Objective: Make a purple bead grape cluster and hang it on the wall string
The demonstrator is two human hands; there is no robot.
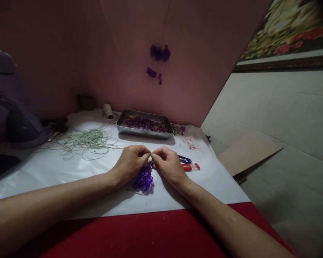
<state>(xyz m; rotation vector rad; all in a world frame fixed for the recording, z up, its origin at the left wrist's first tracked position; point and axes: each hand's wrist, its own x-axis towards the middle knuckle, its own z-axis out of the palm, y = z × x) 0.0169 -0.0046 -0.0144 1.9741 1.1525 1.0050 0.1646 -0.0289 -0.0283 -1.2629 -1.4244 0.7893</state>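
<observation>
Beads [144, 179], round, translucent purple, cluster below left hand [131, 163] and right hand [168, 165]; both pinch closed, contents unclear; slackening could scatter them.

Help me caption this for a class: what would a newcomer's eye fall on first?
Probably the glossy purple beads, just below where the left grip and right grip meet. Then perhaps the pale green tangle left of them, and the purple clusters against the pink wall, above the metal tray.
</observation>
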